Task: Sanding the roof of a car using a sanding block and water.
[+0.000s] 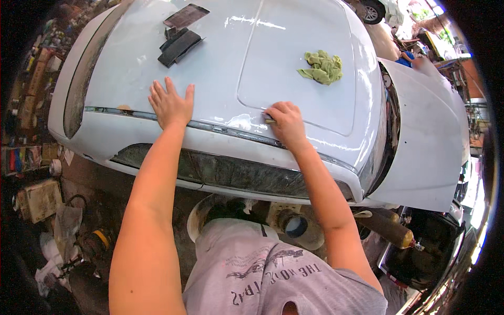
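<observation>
A pale blue-grey car roof spreads out before me, shiny with wet patches. My left hand lies flat on it near the side edge, fingers spread, holding nothing. To the right, my right hand is closed around a small dark-and-tan pad and presses it to the roof beside a panel seam; most of the pad is hidden under the fingers. Beyond the left hand lie a black folded sheet, like sandpaper, and a flat grey-brown sheet. A crumpled green cloth rests farther right.
The car's side window runs below the roof edge, close to me. At the right stand the pale hood and a gas cylinder. A round container is by my body. Cluttered shelves line the left.
</observation>
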Action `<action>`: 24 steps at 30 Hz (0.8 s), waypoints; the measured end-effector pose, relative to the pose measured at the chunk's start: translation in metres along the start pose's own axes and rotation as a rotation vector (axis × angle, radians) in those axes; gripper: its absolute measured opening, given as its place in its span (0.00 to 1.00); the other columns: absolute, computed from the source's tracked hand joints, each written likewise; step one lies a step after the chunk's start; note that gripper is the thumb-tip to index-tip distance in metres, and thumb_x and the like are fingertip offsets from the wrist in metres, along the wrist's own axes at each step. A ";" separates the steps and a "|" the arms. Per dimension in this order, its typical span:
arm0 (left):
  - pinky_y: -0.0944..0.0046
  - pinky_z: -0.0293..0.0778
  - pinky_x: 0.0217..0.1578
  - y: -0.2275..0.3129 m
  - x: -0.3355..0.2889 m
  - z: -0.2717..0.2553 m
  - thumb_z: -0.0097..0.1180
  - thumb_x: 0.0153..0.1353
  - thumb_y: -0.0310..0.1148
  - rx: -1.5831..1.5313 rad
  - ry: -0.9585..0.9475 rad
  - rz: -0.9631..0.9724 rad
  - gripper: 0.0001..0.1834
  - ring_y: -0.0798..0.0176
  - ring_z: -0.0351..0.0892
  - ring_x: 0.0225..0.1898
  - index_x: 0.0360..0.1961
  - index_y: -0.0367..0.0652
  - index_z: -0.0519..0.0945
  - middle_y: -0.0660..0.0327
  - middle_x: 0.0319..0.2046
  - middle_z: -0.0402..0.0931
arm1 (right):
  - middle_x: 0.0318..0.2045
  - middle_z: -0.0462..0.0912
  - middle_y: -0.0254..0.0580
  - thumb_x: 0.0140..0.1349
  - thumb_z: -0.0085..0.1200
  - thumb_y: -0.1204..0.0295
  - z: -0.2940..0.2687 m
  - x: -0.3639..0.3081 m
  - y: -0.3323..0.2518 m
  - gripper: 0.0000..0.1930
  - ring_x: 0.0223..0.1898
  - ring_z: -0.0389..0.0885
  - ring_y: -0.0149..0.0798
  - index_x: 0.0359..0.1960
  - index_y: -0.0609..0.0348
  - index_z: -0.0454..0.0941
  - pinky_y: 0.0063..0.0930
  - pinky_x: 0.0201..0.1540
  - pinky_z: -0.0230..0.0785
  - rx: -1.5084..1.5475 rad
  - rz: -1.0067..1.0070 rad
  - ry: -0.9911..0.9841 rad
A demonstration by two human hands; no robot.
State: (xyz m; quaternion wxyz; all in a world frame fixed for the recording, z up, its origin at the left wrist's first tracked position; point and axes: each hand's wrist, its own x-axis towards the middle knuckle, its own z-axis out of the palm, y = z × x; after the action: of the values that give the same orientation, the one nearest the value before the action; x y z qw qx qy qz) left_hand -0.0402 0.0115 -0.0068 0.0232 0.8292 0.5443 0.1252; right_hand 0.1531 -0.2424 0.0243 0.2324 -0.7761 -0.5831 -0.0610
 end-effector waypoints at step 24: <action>0.45 0.38 0.77 0.003 0.002 -0.004 0.47 0.66 0.66 -0.002 -0.006 -0.025 0.47 0.43 0.44 0.78 0.74 0.41 0.60 0.40 0.75 0.51 | 0.41 0.82 0.36 0.52 0.59 0.77 -0.009 -0.008 0.025 0.10 0.49 0.79 0.45 0.37 0.51 0.83 0.41 0.52 0.71 0.083 -0.017 -0.044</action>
State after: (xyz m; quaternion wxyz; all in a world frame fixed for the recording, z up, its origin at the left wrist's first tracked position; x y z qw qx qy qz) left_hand -0.0382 0.0116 -0.0024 0.0271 0.8228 0.5543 0.1229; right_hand 0.1754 -0.2581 0.0218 0.2512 -0.7619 -0.5966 -0.0216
